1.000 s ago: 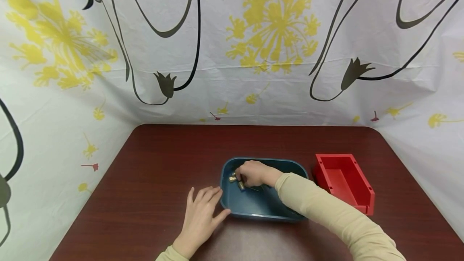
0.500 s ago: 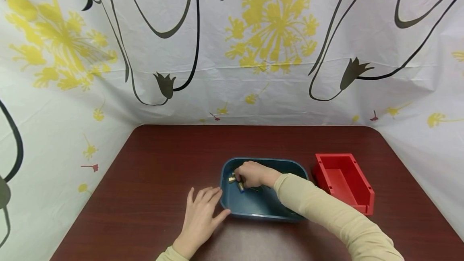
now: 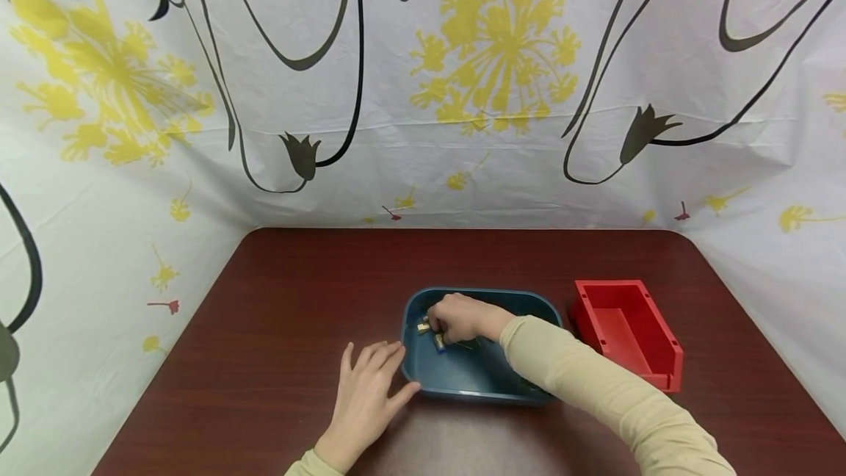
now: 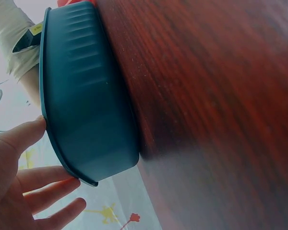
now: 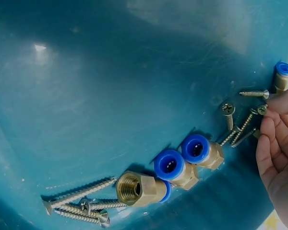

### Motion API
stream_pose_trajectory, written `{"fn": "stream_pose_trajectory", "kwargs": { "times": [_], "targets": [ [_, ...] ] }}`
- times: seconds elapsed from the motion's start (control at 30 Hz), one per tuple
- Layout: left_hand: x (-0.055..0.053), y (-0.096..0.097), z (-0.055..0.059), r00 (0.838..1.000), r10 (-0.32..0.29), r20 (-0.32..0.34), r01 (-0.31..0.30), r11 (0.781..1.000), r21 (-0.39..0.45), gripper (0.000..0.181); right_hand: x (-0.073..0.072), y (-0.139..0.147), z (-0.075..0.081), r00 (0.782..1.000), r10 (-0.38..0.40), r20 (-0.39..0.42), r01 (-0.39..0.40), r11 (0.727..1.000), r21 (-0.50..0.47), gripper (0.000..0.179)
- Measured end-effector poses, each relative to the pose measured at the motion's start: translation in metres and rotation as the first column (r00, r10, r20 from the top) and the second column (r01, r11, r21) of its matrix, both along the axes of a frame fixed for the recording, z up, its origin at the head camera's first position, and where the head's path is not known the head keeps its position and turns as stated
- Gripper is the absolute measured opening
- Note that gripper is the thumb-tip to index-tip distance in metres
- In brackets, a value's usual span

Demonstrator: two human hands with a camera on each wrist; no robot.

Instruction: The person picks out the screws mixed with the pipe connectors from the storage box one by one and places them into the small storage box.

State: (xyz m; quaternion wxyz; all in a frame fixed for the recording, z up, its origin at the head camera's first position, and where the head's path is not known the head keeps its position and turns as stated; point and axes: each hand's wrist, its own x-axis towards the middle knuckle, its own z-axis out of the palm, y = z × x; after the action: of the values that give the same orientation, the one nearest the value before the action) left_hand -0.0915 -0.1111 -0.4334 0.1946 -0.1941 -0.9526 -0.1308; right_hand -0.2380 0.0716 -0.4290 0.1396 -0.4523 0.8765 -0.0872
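Observation:
A dark blue-green tray (image 3: 476, 392) stands on the table, holding several screws and brass fittings with blue rings. My right hand (image 3: 459, 316) reaches into its left part. Seen from the right wrist, the thumb and fingertips of that hand (image 5: 283, 143) come together on a screw (image 5: 262, 110), beside more loose screws (image 5: 228, 112). One upright fitting (image 5: 282, 76) stands just behind the thumb. Another brass fitting (image 5: 139, 188) lies with screws farther along the wall. My left hand (image 3: 366, 395) rests against the tray's near left corner, fingers spread, thumb and fingertips at the rim.
To the right of the tray sits a red open-front bin (image 3: 628, 329). Both stand on a dark red-brown wooden table (image 3: 317, 278). A white cloth with yellow and grey flower prints (image 3: 396, 94) hangs behind and at the sides.

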Motion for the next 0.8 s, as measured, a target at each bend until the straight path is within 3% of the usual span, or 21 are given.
{"fn": "stream_pose_trajectory", "kwargs": {
  "times": [0.33,0.8],
  "targets": [
    [0.0,0.001,0.0,1.0,-0.002,-0.016,0.003,1.0,0.017,0.052,-0.003,0.006,0.012,1.0,0.02,0.02,-0.018,0.993,-0.113,0.016],
    [0.002,0.0,0.0,1.0,0.004,0.002,-0.004,1.0,0.002,0.051,-0.004,0.015,0.028,0.996,0.083,0.033,-0.072,0.963,-0.261,0.018]
  ]
}}
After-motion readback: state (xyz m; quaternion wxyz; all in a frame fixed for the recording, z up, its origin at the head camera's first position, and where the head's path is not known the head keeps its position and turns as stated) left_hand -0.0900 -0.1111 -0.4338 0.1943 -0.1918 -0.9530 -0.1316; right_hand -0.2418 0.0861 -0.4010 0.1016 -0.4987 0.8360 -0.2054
